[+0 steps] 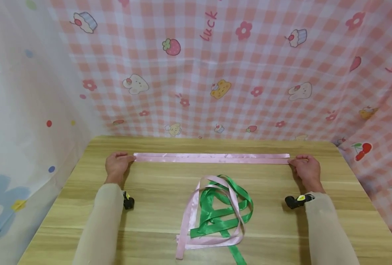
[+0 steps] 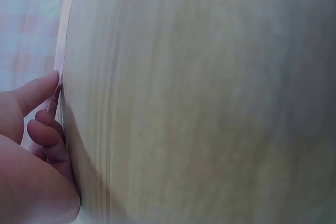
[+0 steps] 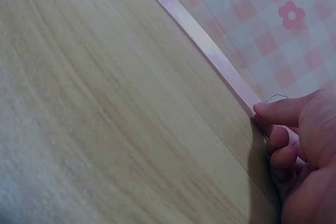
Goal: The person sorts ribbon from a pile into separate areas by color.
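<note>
Two straight lengths of pink satin ribbon lie side by side along the back of the table. My left hand (image 1: 117, 165) pinches the left end of the front pink ribbon (image 1: 212, 160) between thumb and finger. At its right end my right hand (image 1: 307, 169) has the same ribbon pinched, so it stretches straight between both hands. Directly behind it lies the other pink ribbon (image 1: 212, 155). The right wrist view shows thumb and fingertip closed on the ribbon end (image 3: 242, 90), other fingers curled. In the left wrist view the ribbon (image 2: 62, 45) appears edge-on at the fingertips.
Nearer the front middle, a loose heap of green ribbon (image 1: 207, 206) and pink ribbon (image 1: 184, 235) lies looped together. The wooden table (image 1: 156, 206) ends just behind the straight ribbons, against a pink checked cloth (image 1: 196, 103). A white cloth (image 1: 27, 103) hangs at the left.
</note>
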`<move>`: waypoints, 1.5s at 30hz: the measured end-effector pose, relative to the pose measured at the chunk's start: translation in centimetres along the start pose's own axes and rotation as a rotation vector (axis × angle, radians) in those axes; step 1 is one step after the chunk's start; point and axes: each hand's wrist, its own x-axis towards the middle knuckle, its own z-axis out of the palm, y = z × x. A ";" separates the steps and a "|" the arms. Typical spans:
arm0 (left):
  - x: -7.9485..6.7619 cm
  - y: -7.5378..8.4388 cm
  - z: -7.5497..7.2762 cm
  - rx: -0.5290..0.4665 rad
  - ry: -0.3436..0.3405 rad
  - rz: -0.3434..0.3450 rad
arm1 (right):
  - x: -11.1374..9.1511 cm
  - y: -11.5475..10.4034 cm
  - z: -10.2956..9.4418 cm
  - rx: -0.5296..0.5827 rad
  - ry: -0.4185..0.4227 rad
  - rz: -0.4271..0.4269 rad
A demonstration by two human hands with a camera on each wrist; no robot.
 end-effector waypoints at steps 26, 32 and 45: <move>-0.2 0.0 0.0 0.043 -0.007 0.045 | 0.1 -0.2 0.2 -0.021 0.022 0.025; -0.3 -0.1 0.0 0.052 -0.001 0.032 | 0.2 -0.2 0.3 -0.015 0.034 0.039; -0.7 -0.1 -0.1 -0.108 -0.010 0.063 | -0.8 -0.3 0.2 0.133 0.017 0.016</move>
